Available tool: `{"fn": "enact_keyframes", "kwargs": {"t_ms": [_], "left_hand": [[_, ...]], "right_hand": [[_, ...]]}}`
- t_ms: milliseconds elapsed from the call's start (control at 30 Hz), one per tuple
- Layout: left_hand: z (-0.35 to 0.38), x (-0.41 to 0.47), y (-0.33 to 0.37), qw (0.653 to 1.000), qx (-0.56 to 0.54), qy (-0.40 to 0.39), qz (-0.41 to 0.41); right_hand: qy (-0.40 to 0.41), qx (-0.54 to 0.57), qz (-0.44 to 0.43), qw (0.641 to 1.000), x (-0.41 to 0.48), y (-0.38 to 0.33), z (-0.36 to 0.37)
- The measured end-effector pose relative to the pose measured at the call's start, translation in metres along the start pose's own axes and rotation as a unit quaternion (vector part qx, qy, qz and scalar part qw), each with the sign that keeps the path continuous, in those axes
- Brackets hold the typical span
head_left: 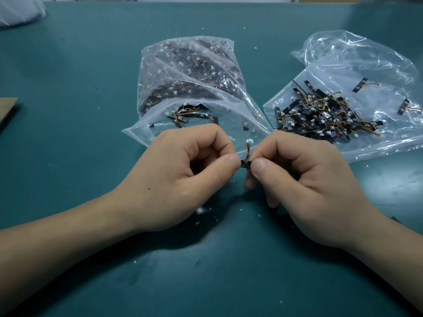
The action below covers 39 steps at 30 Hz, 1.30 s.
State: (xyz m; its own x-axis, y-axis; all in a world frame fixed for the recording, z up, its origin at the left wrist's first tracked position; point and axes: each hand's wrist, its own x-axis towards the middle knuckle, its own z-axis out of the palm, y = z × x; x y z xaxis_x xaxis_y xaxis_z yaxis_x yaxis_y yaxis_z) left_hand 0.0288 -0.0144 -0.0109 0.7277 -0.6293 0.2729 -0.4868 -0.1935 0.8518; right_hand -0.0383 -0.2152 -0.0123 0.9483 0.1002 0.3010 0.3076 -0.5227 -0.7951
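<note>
while both wrists rest low, left hand (183, 172) and right hand (304, 181) pinch the small board (245, 166).

You have nothing to read here: no text, label, brand, number or sign can be made out on any thing in view. The small black board (245, 166) pinched between your left hand (183, 177) and right hand (304, 186) shows no legible marking (it is tiny and mostly covered by your fingertips). The pale specks on the loose boards (320, 117) heaped on the flat clear bag (366, 53) are too small to tell as print. The same holds for the boards seen through the full bag (190, 72).
</note>
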Motion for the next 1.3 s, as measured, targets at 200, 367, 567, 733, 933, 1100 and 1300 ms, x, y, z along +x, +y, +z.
{"fn": "enact_keyframes", "kwargs": {"t_ms": [200,367,567,733,933,1100,1300], "left_hand": [[0.000,0.000,-0.001,1.000,-0.005,-0.004,0.005],[-0.002,0.000,-0.002,0.998,-0.067,0.008,-0.002],[-0.004,-0.003,-0.002,0.998,0.007,0.027,0.054],[-0.003,0.001,-0.006,0.982,0.164,0.095,0.024],[0.003,0.002,-0.008,0.936,0.344,-0.027,-0.074],[0.002,0.002,-0.010,0.926,0.372,-0.010,-0.057],[0.000,0.000,-0.009,0.912,0.408,0.024,-0.039]], "right_hand": [[-0.006,-0.003,-0.010,1.000,-0.001,0.001,0.001],[-0.090,-0.019,-0.013,0.996,0.000,0.001,-0.002],[-0.050,0.018,-0.036,0.998,-0.002,0.005,-0.002],[0.081,0.175,0.037,0.980,0.005,0.008,-0.003],[-0.105,-0.158,-0.109,0.976,-0.004,0.002,0.006],[-0.085,-0.120,-0.115,0.982,-0.004,-0.001,0.001],[0.005,-0.091,-0.058,0.994,-0.003,0.003,0.004]]}}
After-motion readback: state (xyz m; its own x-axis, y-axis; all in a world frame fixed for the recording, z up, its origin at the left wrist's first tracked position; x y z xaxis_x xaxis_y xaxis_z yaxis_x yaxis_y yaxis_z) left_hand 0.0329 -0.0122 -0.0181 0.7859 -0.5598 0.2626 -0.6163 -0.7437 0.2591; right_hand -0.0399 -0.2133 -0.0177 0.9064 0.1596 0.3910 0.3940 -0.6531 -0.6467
